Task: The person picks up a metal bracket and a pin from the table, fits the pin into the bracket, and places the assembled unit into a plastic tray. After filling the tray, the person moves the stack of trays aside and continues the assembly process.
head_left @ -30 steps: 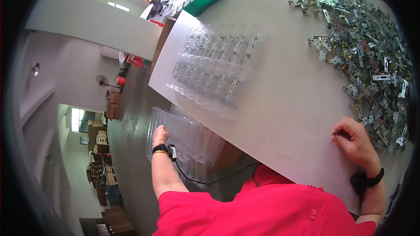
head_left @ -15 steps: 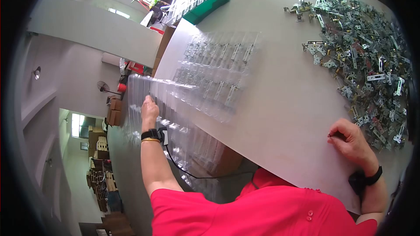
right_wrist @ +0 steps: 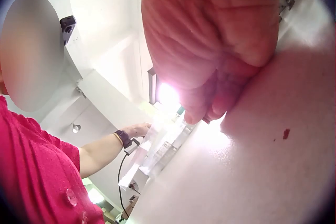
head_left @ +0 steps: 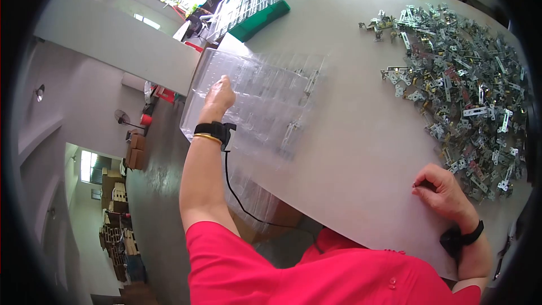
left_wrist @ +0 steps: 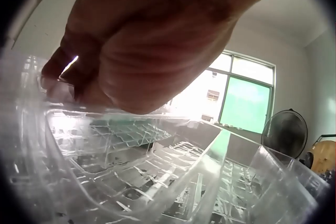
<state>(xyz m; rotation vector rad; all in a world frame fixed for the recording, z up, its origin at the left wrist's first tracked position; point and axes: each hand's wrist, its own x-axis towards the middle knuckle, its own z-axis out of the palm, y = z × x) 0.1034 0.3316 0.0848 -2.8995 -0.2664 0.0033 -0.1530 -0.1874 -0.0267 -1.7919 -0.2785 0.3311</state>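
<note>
Left hand [head_left: 220, 97] grips rim of clear tray [head_left: 244, 99], over left end of table [head_left: 350, 152]. Tray could tip or bend: held by one side. Black cord [head_left: 227, 176] hangs by left arm; could snag and tug. Below, other tray [head_left: 307, 87] has metal bits; bump could knock bits loose. Right hand [head_left: 443, 192] on table, fingers curled; cannot tell if tiny thing pinched. Metal heap [head_left: 468, 96] close by; nudge could scatter it. No words or brand names readable.
</note>
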